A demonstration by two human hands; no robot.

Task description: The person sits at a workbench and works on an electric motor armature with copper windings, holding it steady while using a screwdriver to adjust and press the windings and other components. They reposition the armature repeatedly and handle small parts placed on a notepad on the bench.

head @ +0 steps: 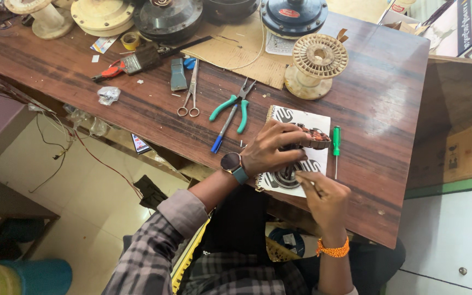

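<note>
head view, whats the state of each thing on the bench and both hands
left hand: gripping a small wound motor part on a white card
right hand: pinching a thin tool, tip toward the part
green pliers: jaws open, lying flat
scissors: closed, lying flat
green screwdriver: lying loose beside the card
spool: empty, standing on end
blue pen: lying flat

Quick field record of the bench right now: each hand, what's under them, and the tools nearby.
left hand: grips a round wound coil part
right hand: pinches a thin tool, tip at the part
under hands: white printed sheet on wooden table
right of sheet: green screwdriver
left of sheet: green pliers, blue pen, scissors
behind: empty spool
</note>
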